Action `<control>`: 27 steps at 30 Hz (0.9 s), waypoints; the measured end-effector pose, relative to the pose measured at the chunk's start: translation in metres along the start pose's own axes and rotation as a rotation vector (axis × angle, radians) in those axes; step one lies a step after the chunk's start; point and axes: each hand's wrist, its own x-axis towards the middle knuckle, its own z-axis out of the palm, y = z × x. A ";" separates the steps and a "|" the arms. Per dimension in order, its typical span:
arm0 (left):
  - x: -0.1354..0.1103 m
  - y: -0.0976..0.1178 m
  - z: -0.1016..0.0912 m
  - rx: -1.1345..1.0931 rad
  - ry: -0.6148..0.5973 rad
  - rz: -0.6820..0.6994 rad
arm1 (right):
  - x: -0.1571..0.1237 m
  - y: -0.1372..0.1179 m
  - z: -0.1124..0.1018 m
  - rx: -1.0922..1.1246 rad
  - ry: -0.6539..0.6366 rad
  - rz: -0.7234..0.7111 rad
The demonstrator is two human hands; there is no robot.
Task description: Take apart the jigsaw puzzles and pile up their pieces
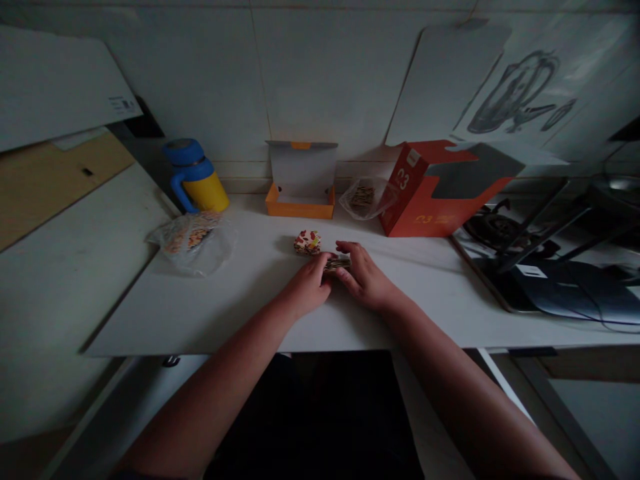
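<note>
My left hand (314, 283) closes round the left end of a small bundle of thin, light brown sticks (337, 265), just above the white tabletop. Cupped at the other end, my right hand (367, 280) has its thumb against the near side and its forefinger stretched over the far side. Between the two hands only the middle of the bundle shows. Right behind them on the table sits a small box (307, 243), cream with a red and yellow leaf pattern. Both bare forearms reach in from the near edge.
An orange box (300, 210) stands with its lid up at the wall. To its right are a clear bag (367, 198) of sticks and a tall red box (425, 217). On the left are a bag (195, 243) of orange-tipped sticks and a blue-yellow flask (200, 177). A gas stove (500, 230) is far right.
</note>
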 end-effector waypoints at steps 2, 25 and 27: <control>0.001 0.000 -0.001 -0.007 0.007 -0.024 | 0.003 -0.001 -0.008 0.017 0.079 -0.012; 0.000 -0.001 -0.002 0.011 0.038 -0.078 | -0.001 0.013 -0.014 0.125 0.029 0.145; 0.000 0.000 -0.001 0.007 0.027 -0.052 | -0.003 0.013 -0.006 0.037 -0.028 0.093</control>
